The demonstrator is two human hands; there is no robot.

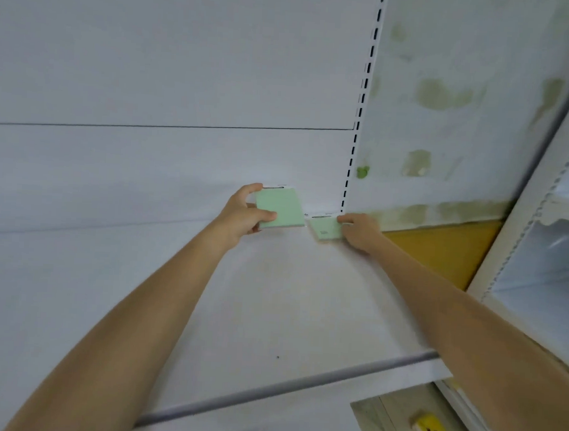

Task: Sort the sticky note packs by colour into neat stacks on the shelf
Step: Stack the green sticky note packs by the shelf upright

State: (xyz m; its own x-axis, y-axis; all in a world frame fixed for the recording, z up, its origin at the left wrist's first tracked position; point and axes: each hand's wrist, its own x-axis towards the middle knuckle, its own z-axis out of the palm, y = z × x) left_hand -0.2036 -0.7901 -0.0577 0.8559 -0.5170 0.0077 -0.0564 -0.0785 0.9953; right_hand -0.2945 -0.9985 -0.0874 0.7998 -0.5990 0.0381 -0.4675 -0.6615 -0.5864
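Now left hand (243, 215), right hand (359, 233) on green packs (283, 206).

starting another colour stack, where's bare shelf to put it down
Bare shelf lies between the forearms to the front rail, and left of the left hand along the back panel. Crowded: by the slotted upright, with the right hand, small green pack and large green pack.

Matt white shelf (272, 297), smooth paper pack (282, 208)
The shelf looked like painted metal; the pack's green face was even and smooth; the side wall (446, 125) was blotchy.
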